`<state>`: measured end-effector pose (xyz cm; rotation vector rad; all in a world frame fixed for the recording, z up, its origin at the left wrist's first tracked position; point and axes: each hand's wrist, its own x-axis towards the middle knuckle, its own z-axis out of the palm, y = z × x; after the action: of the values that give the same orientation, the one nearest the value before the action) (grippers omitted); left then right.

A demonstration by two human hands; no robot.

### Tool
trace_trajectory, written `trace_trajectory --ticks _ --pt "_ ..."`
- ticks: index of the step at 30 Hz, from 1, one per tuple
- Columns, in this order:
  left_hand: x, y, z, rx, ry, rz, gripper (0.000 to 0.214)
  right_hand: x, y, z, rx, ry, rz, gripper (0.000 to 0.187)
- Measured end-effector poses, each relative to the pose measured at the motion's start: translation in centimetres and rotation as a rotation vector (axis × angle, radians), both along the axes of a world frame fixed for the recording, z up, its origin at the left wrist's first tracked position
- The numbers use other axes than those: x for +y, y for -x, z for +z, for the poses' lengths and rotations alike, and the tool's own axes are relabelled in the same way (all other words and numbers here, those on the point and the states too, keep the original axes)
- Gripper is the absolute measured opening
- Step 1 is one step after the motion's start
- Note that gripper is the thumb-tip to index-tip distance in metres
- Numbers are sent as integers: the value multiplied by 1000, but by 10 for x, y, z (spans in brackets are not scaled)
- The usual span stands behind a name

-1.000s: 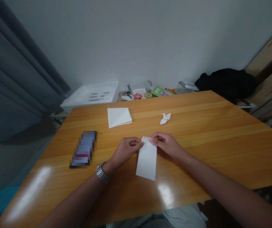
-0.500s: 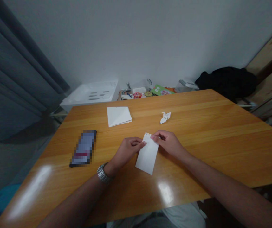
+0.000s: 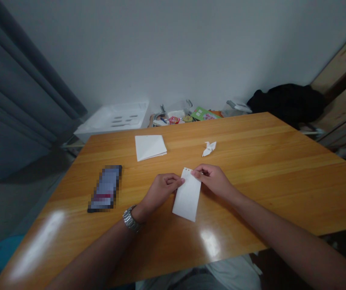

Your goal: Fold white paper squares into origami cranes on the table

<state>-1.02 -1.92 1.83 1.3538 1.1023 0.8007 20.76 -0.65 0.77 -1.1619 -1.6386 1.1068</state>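
Note:
A white sheet of paper (image 3: 187, 199), narrow and with punched holes along its far edge, is held between my two hands above the wooden table. My left hand (image 3: 164, 187), with a metal watch (image 3: 130, 218) on its wrist, pinches the paper's left edge near the top. On the opposite side my right hand (image 3: 213, 179) grips the upper right corner, thumb on top. The fingers beneath the paper are hidden. Beyond the hands sits a small folded paper crane (image 3: 209, 148).
A stack of white paper (image 3: 151, 147) lies at the table's far left. Nearer on the left is a phone (image 3: 105, 188) with a blurred screen. Behind the wooden table (image 3: 266, 169) stand a white tray (image 3: 115, 117) and assorted small items. A black cloth heap (image 3: 288, 104) is at the back right.
The paper has turned very slightly, its lower right corner shifting a little to the right. Both hands keep their hold; the whole view has shifted slightly.

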Motion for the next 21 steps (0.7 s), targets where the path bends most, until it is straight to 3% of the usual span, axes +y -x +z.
trace_trajectory --ticks 5,21 --pt "0 2 -2 14 41 -27 33 4 -3 -2 21 -14 -61 30" --pt "0 4 2 156 -119 -107 36 14 -11 -5 87 -17 -182 30"
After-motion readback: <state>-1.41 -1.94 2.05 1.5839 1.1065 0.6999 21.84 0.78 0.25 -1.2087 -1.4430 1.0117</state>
